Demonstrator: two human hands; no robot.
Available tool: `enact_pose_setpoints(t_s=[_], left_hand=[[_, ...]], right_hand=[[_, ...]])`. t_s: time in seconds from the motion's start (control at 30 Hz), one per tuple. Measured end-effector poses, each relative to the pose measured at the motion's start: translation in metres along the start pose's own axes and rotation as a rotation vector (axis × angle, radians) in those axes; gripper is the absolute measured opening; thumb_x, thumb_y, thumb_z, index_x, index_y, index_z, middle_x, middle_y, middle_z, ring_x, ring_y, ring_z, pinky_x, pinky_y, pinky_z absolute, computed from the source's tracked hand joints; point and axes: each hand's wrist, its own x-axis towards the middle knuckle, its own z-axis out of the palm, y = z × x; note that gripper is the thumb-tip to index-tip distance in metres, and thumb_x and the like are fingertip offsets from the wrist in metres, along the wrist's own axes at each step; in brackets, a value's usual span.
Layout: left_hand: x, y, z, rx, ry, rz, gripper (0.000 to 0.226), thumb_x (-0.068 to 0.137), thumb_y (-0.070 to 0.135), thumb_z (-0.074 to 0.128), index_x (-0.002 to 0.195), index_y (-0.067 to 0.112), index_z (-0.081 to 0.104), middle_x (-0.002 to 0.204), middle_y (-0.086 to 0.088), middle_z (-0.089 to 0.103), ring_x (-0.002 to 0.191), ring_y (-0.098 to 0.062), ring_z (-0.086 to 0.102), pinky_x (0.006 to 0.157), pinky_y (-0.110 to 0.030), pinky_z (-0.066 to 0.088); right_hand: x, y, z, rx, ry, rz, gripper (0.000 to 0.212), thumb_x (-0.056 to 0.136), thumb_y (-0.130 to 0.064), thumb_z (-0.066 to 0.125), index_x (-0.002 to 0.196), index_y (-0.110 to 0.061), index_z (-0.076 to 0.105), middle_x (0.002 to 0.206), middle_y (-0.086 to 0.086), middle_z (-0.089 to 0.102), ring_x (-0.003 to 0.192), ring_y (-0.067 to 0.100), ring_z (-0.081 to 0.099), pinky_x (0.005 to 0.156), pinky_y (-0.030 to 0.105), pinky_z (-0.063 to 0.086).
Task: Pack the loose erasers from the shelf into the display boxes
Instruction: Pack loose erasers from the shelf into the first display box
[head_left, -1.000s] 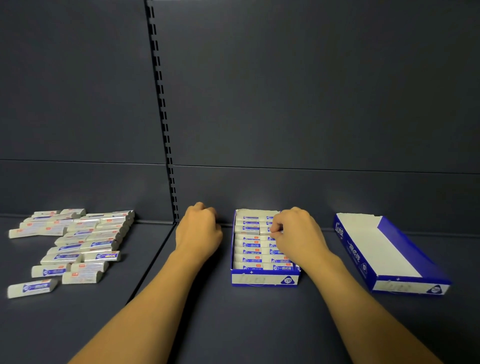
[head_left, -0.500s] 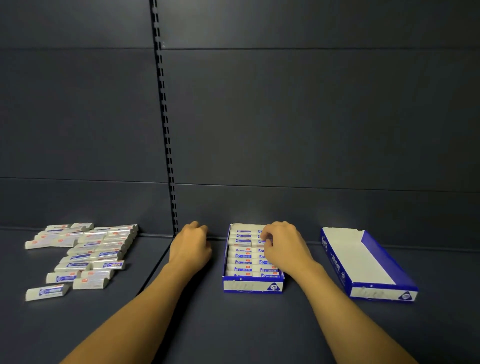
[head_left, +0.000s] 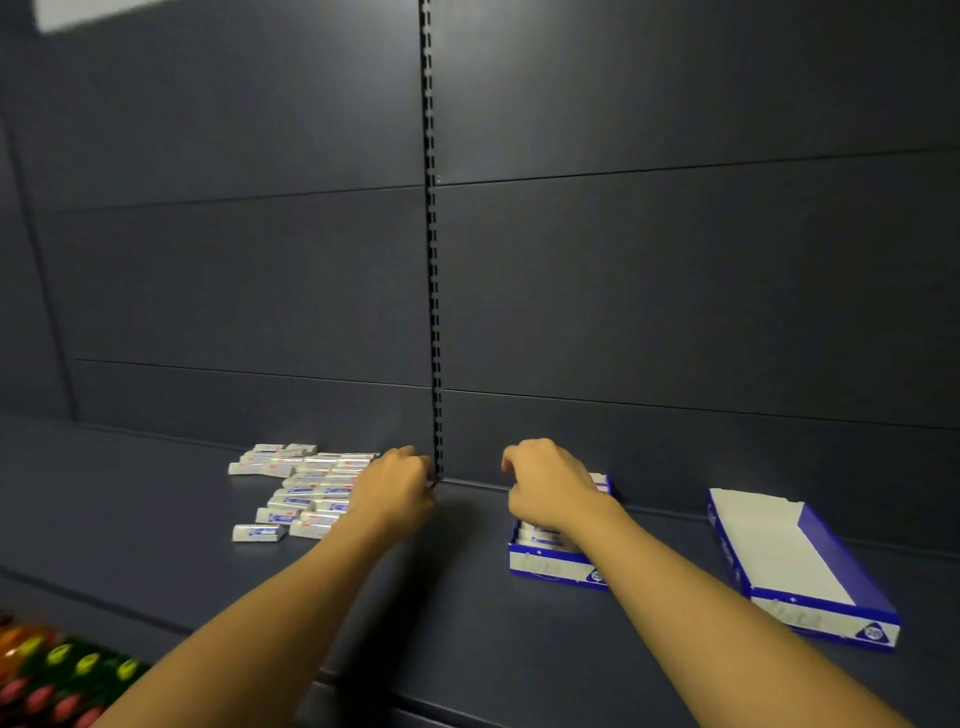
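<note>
Several loose white erasers with blue labels (head_left: 304, 491) lie in a pile on the dark shelf, left of the slotted upright. My left hand (head_left: 396, 489) hovers at the pile's right edge, its fingers curled into a fist, and I see nothing in it. A blue and white display box (head_left: 558, 565) packed with erasers stands right of the upright. My right hand (head_left: 550, 488) is over its far end with fingers loosely bent down; nothing shows in its grasp. It hides most of the box's contents.
A second blue and white display box (head_left: 821, 621) lies empty at the right. The slotted upright (head_left: 431, 260) runs up the dark back panel between my hands. Colourful items (head_left: 47, 675) show on a lower level at the bottom left.
The view has swung up and to the right. My left hand has moved left to the edge of the eraser pile. My right hand has lifted toward the far end of the filled box.
</note>
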Motion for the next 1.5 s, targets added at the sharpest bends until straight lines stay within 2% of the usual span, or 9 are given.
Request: enact_pose_setpoints(t_s=[0.3, 0.53, 0.67, 0.77, 0.83, 1.1, 1.2, 1.27, 1.5], left_hand=[[-0.046, -0.066, -0.045, 0.096, -0.031, -0.151, 0.026, 0.091, 0.026, 0.055, 0.111, 0.02, 0.071, 0.118, -0.004, 0.066, 0.106, -0.029, 0.062, 0.076, -0.035, 0.052], [-0.07, -0.127, -0.069, 0.117, -0.054, -0.193, 0.035, 0.091, 0.018, 0.052, 0.121, 0.021, 0.069, 0.126, -0.003, 0.065, 0.107, -0.027, 0.064, 0.084, -0.036, 0.055], [-0.083, -0.163, -0.078, 0.134, -0.09, -0.185, 0.029, 0.091, 0.017, 0.054, 0.115, 0.018, 0.07, 0.118, -0.004, 0.067, 0.1, -0.027, 0.064, 0.081, -0.036, 0.057], [-0.09, -0.192, -0.083, 0.136, -0.126, -0.165, 0.033, 0.091, 0.02, 0.055, 0.122, 0.02, 0.067, 0.123, -0.005, 0.064, 0.105, -0.027, 0.063, 0.085, -0.037, 0.057], [-0.095, -0.215, -0.087, 0.138, -0.142, -0.145, 0.035, 0.093, 0.022, 0.054, 0.127, 0.021, 0.064, 0.128, -0.005, 0.062, 0.109, -0.027, 0.062, 0.087, -0.037, 0.055], [-0.105, -0.289, -0.095, 0.101, -0.154, -0.088, 0.036, 0.095, 0.021, 0.053, 0.128, 0.017, 0.065, 0.127, -0.006, 0.064, 0.107, -0.027, 0.063, 0.087, -0.038, 0.056], [-0.105, -0.305, -0.093, 0.102, -0.17, -0.071, 0.036, 0.096, 0.021, 0.054, 0.13, 0.017, 0.064, 0.13, -0.007, 0.063, 0.11, -0.028, 0.063, 0.09, -0.04, 0.056], [-0.102, -0.314, -0.091, 0.085, -0.173, -0.06, 0.036, 0.096, 0.021, 0.054, 0.131, 0.016, 0.063, 0.131, -0.007, 0.062, 0.111, -0.028, 0.062, 0.092, -0.04, 0.055], [-0.073, -0.34, -0.073, 0.049, -0.176, -0.04, 0.036, 0.097, 0.018, 0.054, 0.131, 0.016, 0.063, 0.13, -0.008, 0.062, 0.11, -0.028, 0.062, 0.093, -0.04, 0.055]], right_hand=[[0.011, -0.062, -0.001, -0.025, -0.22, -0.015, 0.028, 0.083, -0.011, 0.056, 0.11, -0.009, 0.062, 0.109, 0.01, 0.061, 0.09, 0.03, 0.061, 0.068, 0.032, 0.048], [0.022, -0.122, 0.006, 0.027, -0.241, -0.034, 0.027, 0.083, -0.007, 0.054, 0.109, -0.005, 0.061, 0.104, 0.011, 0.062, 0.084, 0.028, 0.06, 0.06, 0.031, 0.045], [0.029, -0.162, 0.014, 0.044, -0.236, -0.042, 0.004, 0.084, -0.01, 0.054, 0.085, -0.014, 0.055, 0.081, 0.002, 0.05, 0.071, 0.023, 0.052, 0.05, 0.026, 0.034], [0.034, -0.193, 0.023, 0.065, -0.207, -0.03, 0.002, 0.085, -0.014, 0.057, 0.086, -0.014, 0.058, 0.088, 0.004, 0.057, 0.078, 0.028, 0.058, 0.057, 0.027, 0.043], [0.038, -0.215, 0.03, 0.076, -0.202, -0.012, 0.012, 0.084, -0.013, 0.056, 0.095, -0.01, 0.059, 0.095, 0.008, 0.058, 0.081, 0.029, 0.057, 0.059, 0.027, 0.043], [0.055, -0.29, 0.048, 0.083, -0.167, 0.023, 0.023, 0.081, -0.009, 0.054, 0.068, -0.018, 0.038, 0.077, 0.003, 0.047, 0.074, 0.03, 0.05, 0.053, 0.026, 0.034], [0.061, -0.308, 0.052, 0.073, -0.17, 0.048, 0.007, 0.08, -0.009, 0.056, 0.085, -0.015, 0.056, 0.098, 0.008, 0.057, 0.083, 0.032, 0.058, 0.066, 0.03, 0.043], [0.067, -0.315, 0.057, 0.054, -0.177, 0.071, 0.025, 0.08, -0.009, 0.057, 0.104, -0.012, 0.063, 0.109, 0.009, 0.061, 0.09, 0.032, 0.063, 0.067, 0.03, 0.046], [0.102, -0.322, 0.07, -0.003, -0.153, 0.062, 0.027, 0.083, -0.008, 0.055, 0.108, -0.011, 0.063, 0.11, 0.01, 0.062, 0.094, 0.031, 0.064, 0.07, 0.033, 0.05]])
